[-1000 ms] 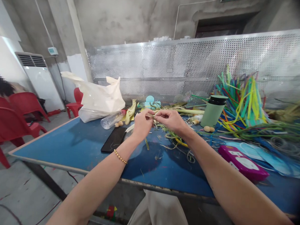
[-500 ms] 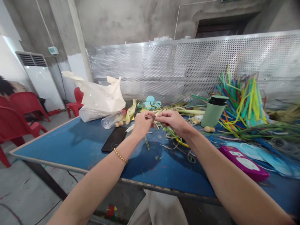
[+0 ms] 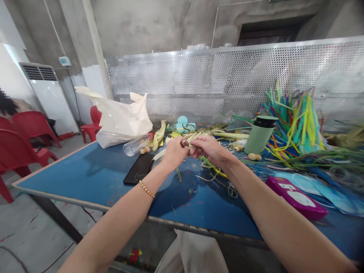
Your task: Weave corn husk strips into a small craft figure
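My left hand (image 3: 174, 151) and my right hand (image 3: 208, 147) meet above the blue table (image 3: 79, 174), fingers pinched together on a thin green-yellow leaf strip (image 3: 190, 144) held between them. A tail of the strip hangs below my left hand toward the table. Loose leaf strips and scraps (image 3: 212, 169) lie under and just beyond my right hand. A gold bead bracelet sits on my left wrist.
A black phone (image 3: 139, 169) lies left of my hands, with a clear bottle (image 3: 135, 145) and white bag (image 3: 119, 119) behind. A green tumbler (image 3: 259, 135), coloured strips (image 3: 293, 120) and a magenta case (image 3: 296, 195) are at right. Red chairs (image 3: 14, 146) stand at left.
Both hands have drawn slightly closer together and a little lower, fingers working the strip; nothing else on the table has moved.
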Motion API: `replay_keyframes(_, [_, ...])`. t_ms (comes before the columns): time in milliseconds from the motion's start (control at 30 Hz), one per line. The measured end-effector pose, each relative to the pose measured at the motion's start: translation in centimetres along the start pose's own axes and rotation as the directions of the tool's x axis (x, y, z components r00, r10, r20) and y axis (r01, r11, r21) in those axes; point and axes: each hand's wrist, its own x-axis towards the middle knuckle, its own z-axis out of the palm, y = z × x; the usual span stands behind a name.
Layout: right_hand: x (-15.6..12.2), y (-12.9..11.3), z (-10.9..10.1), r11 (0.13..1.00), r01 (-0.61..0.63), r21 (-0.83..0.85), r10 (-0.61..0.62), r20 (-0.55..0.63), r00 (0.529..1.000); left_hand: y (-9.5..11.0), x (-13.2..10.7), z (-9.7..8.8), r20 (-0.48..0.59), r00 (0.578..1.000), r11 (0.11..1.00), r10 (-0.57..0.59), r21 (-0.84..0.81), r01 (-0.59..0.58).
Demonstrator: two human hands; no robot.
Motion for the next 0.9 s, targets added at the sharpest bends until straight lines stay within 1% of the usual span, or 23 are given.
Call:
replay_keyframes(100, [0.02,0.05,-0.05,1.0,-0.008,0.01,0.008,0.026,1.0,0.17,0.0,-0.14,0.035,0.999,0.997,0.018,0.077,-0.021])
replay_keyframes(200, [0.08,0.15,-0.05,1.0,-0.007,-0.009,0.007,0.026,1.0,0.2,0.02,-0.22,0.062,0.998,0.987,0.029,0.157,-0.039])
replay_keyframes(333, [0.14,0.18,0.16,0.999,-0.003,-0.037,0.004,0.02,1.0,-0.07,0.02,-0.13,0.041,0.996,0.961,0.074,0.264,-0.082])
replay_keyframes(400, [0.12,0.08,0.27,0.999,-0.005,-0.052,0.006,0.021,1.0,-0.19,0.01,-0.07,0.039,0.993,0.952,0.11,0.284,-0.116])
replay_keyframes(467, [0.08,-0.06,0.29,0.997,-0.002,-0.076,0.003,0.013,1.0,-0.22,0.0,-0.04,0.043,0.992,0.954,0.119,0.271,-0.126])
replay_keyframes(600, [0.06,-0.23,0.2,0.993,0.013,-0.116,-0.015,-0.015,1.0,-0.09,0.03,-0.12,0.072,0.994,0.975,0.076,0.203,-0.089])
replay_keyframes(700, [0.04,-0.21,0.1,0.99,0.016,-0.144,-0.019,-0.019,1.0,0.15,0.03,-0.22,0.088,0.993,0.977,0.074,0.194,-0.09])
replay_keyframes(767, [0.0,-0.18,-0.03,0.984,0.02,-0.177,-0.028,-0.045,0.999,0.35,0.01,-0.27,0.094,0.993,0.978,0.068,0.19,-0.085])
replay_keyframes(833, [-0.05,-0.14,-0.3,0.977,0.034,-0.213,-0.05,-0.07,0.996,0.48,-0.01,-0.29,0.096,0.994,0.985,0.05,0.162,-0.066])
replay_keyframes(900, [-0.1,-0.08,-0.68,0.965,0.076,-0.25,-0.095,-0.066,0.993,0.43,0.03,-0.26,0.09,0.995,0.993,0.032,0.108,-0.042])
